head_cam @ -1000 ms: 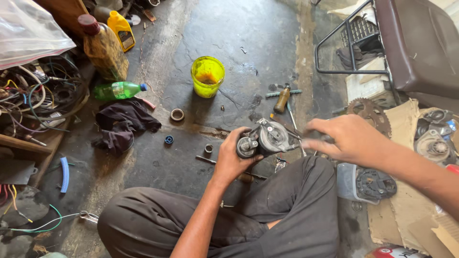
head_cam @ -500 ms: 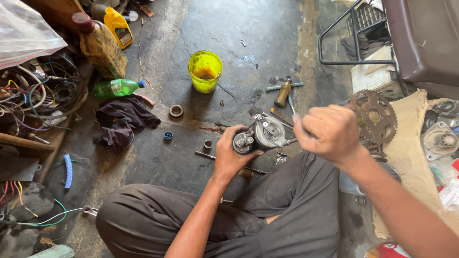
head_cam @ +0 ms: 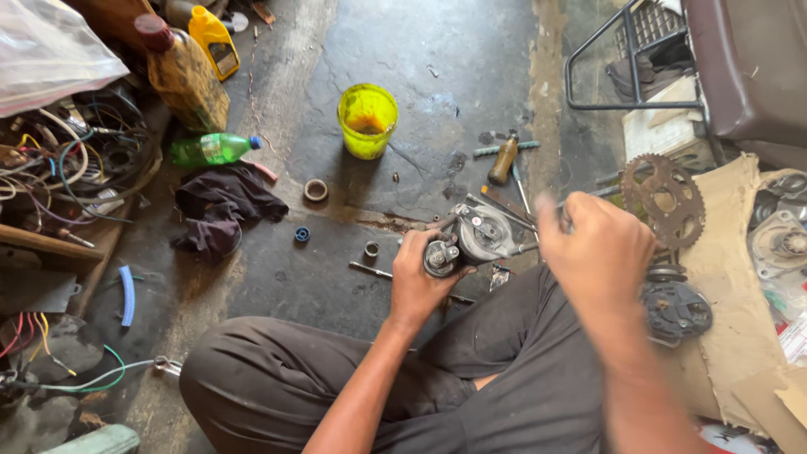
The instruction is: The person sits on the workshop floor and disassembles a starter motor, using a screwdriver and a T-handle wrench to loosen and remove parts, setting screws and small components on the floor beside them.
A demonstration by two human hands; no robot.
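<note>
My left hand (head_cam: 418,282) grips a small grey metal motor assembly (head_cam: 472,237) and holds it over my lap, its round end facing up. My right hand (head_cam: 598,250) is just to the right of it, blurred by motion and with its fingers curled. A thin metal tool shaft (head_cam: 523,249) runs from that fist to the assembly's side. I sit cross-legged on the dark concrete floor in dark trousers (head_cam: 353,387).
A yellow cup (head_cam: 367,120), a wooden-handled screwdriver (head_cam: 503,160), small rings (head_cam: 316,190) and a bolt lie ahead. A dark rag (head_cam: 223,206), a green bottle (head_cam: 212,150), oil bottles and tangled wires sit left. A sprocket (head_cam: 664,200), engine covers on cardboard and a metal-framed seat are right.
My right hand reached out to the right of the assembly, closed into a fist and came back beside it. My left hand kept holding the assembly.
</note>
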